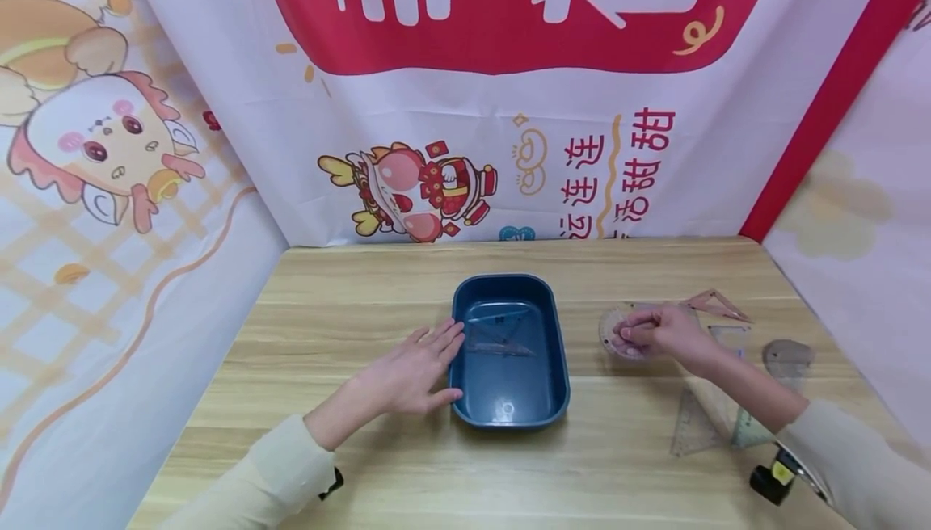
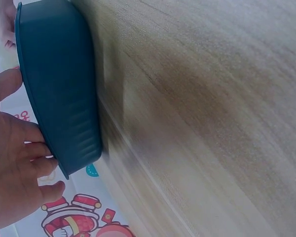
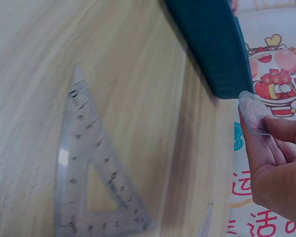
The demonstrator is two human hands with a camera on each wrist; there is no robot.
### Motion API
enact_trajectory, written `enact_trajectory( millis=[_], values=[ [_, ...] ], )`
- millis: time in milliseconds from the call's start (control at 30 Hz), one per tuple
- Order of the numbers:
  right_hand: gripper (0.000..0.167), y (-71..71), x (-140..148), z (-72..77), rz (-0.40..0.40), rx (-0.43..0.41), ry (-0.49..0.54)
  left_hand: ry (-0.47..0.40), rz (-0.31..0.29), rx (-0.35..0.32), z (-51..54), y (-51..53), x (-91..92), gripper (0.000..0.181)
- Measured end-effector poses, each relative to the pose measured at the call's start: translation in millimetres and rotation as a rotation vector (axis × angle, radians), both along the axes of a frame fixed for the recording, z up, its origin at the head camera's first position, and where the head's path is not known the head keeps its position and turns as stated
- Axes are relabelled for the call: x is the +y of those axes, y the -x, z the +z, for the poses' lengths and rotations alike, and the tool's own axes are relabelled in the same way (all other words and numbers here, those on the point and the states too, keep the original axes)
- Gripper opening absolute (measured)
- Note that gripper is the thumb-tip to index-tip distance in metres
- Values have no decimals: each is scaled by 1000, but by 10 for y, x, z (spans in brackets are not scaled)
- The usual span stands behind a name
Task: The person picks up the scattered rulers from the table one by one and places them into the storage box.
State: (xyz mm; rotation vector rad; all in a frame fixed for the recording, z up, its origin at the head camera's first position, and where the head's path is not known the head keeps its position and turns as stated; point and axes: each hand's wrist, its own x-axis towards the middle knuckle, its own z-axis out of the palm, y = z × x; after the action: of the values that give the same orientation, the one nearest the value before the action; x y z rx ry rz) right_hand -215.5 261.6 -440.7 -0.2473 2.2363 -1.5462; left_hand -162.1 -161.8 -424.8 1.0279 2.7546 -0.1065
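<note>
The right hand [image 1: 665, 334] pinches a protractor [image 3: 251, 111], right of the tray [image 1: 509, 390]; the left hand [image 1: 413, 370], fingers extended, touches its rim. I see set squares [image 1: 694, 433] on the table [image 1: 349, 296] farther right.

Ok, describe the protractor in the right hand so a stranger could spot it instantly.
On the wooden table, find the blue tray. To its right, the person's right hand pinches a clear, curved protractor. It alone is held; the triangles and rounded piece farther right lie on the table.
</note>
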Motion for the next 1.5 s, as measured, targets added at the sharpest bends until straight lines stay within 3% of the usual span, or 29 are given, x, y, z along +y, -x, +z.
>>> enact_trajectory(
  millis=[467,667,1300,1500],
  values=[
    [24,55,-156,215,14,-121,104,-7,-12,11,9,-16,5,84],
    [26,101,-261,311,24,-119,57,4,-11,10,9,13,6,85],
    [26,196,-532,403,63,-124,0,30,-13,0,9,17,16,85],
    [27,238,-613,435,95,-81,-33,18,-1,-1,14,1,14,85]
  ],
)
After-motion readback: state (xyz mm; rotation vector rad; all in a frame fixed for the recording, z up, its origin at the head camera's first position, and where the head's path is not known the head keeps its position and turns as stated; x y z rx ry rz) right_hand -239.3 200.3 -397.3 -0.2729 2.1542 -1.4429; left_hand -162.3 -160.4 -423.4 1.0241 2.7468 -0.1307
